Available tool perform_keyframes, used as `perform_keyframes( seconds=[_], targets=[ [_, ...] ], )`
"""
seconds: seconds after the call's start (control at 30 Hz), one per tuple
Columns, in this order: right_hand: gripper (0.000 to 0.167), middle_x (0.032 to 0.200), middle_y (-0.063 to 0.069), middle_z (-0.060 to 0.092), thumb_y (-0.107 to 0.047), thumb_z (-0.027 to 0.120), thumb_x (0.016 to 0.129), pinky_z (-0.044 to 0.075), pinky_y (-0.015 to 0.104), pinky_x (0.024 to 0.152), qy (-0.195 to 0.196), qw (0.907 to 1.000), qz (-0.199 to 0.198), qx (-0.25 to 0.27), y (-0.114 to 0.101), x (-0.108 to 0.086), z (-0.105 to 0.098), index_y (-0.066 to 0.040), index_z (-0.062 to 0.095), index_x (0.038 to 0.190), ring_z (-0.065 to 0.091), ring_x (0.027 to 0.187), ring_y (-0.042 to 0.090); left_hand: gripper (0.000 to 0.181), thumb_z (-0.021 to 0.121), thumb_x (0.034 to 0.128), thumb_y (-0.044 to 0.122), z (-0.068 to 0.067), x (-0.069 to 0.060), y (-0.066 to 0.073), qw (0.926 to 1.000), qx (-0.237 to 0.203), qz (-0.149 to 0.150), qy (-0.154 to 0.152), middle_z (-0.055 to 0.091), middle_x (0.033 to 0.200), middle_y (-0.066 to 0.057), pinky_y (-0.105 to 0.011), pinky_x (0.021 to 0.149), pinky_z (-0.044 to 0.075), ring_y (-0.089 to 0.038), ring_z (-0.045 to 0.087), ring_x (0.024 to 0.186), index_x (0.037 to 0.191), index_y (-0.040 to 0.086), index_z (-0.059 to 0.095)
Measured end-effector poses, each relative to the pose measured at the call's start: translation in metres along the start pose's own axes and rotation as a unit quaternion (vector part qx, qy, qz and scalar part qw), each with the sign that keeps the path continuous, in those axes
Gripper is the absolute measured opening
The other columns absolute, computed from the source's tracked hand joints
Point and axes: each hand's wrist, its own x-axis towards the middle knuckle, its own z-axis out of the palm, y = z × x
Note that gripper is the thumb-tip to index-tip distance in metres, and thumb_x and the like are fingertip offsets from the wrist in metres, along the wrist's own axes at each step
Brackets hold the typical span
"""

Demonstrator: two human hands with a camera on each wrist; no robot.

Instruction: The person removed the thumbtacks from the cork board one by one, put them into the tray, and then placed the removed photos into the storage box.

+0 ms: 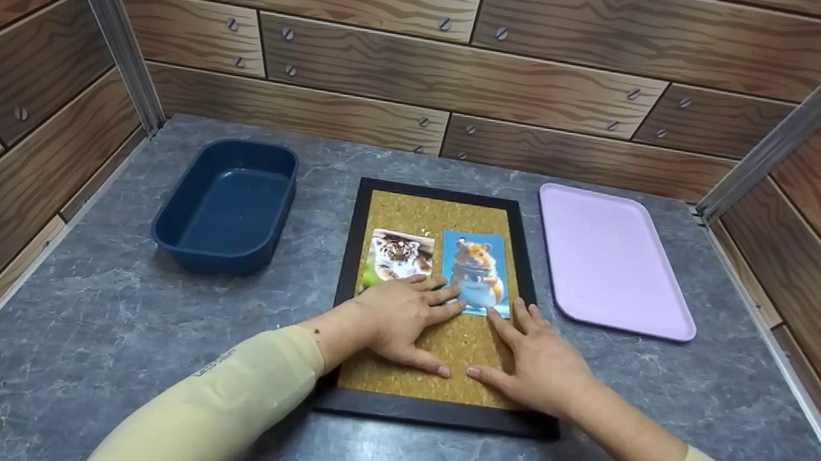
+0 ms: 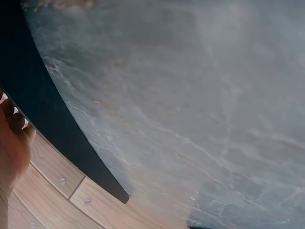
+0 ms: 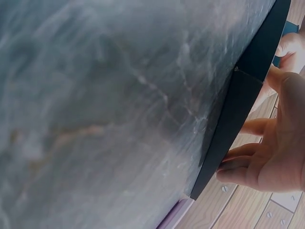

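In the head view a cork board [image 1: 409, 383] with a black frame lies on the table. A tiger picture [image 1: 396, 256] is on its left half, and a hamster picture [image 1: 479, 263] is beside it on the right. My left hand [image 1: 406, 321] lies with straight fingers across the lower tiger picture, its fingertips reaching the hamster picture's lower left. My right hand [image 1: 545, 365] rests spread over the board's right edge, index fingertip at the hamster picture's bottom corner. Both wrist views show the black frame edge-on, with the left hand [image 2: 15, 148] and the right hand [image 3: 274, 155] beyond it.
A deep blue bin [image 1: 233, 253] stands left of the board. A flat lilac tray [image 1: 612, 262] lies to its right. Small white specks show on the cork between the pictures' tops. Wood-patterned walls [image 1: 391, 61] enclose the grey marbled table [image 1: 60, 339].
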Motion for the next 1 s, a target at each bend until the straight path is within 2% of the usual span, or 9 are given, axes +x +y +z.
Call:
perform_keyframes(
  seconds=[0.3, 0.53, 0.8, 1.0],
  targets=[
    [0.1, 0.162, 0.036, 0.037, -0.082, 0.058, 0.091, 0.046, 0.071, 0.106, 0.002, 0.9999, -0.006, 0.01, 0.006, 0.003, -0.007, -0.012, 0.047, 0.162, 0.041, 0.146, 0.055, 0.109, 0.032, 0.0922, 0.092, -0.001, 0.001, 0.0, 1.0, 0.001, -0.002, -0.01, 0.019, 0.176, -0.008, -0.043, 0.13, 0.018, -0.029, 0.017, 0.162, 0.171, 0.018, 0.023],
    [0.1, 0.163, 0.034, 0.036, -0.081, 0.059, 0.092, 0.049, 0.071, 0.101, 0.0, 0.9995, -0.001, 0.031, 0.007, 0.003, -0.014, -0.013, 0.045, 0.163, 0.051, 0.137, 0.056, 0.109, 0.032, 0.0919, 0.092, -0.001, 0.0, 0.001, 0.9999, 0.0, -0.004, -0.01, 0.018, 0.176, -0.008, -0.042, 0.13, 0.017, -0.029, 0.016, 0.162, 0.171, 0.018, 0.022],
    [0.087, 0.162, 0.033, 0.039, -0.064, 0.069, 0.096, 0.045, 0.071, 0.107, 0.055, 0.9962, -0.032, 0.059, 0.015, 0.009, -0.024, -0.012, 0.046, 0.162, 0.05, 0.137, 0.057, 0.108, 0.033, 0.0925, 0.092, 0.0, 0.001, 0.0, 0.9999, 0.002, -0.005, -0.009, 0.018, 0.176, -0.008, -0.042, 0.131, 0.016, -0.029, 0.015, 0.162, 0.171, 0.019, 0.022],
    [0.083, 0.161, 0.028, 0.043, -0.059, 0.07, 0.099, 0.04, 0.068, 0.113, 0.085, 0.9864, -0.084, 0.113, 0.029, 0.027, -0.031, -0.01, 0.046, 0.162, 0.049, 0.141, 0.052, 0.108, 0.034, 0.0925, 0.091, 0.0, 0.001, 0.0, 0.9999, -0.002, -0.004, -0.011, 0.017, 0.176, -0.008, -0.043, 0.131, 0.017, -0.029, 0.015, 0.162, 0.171, 0.019, 0.022]
  ],
)
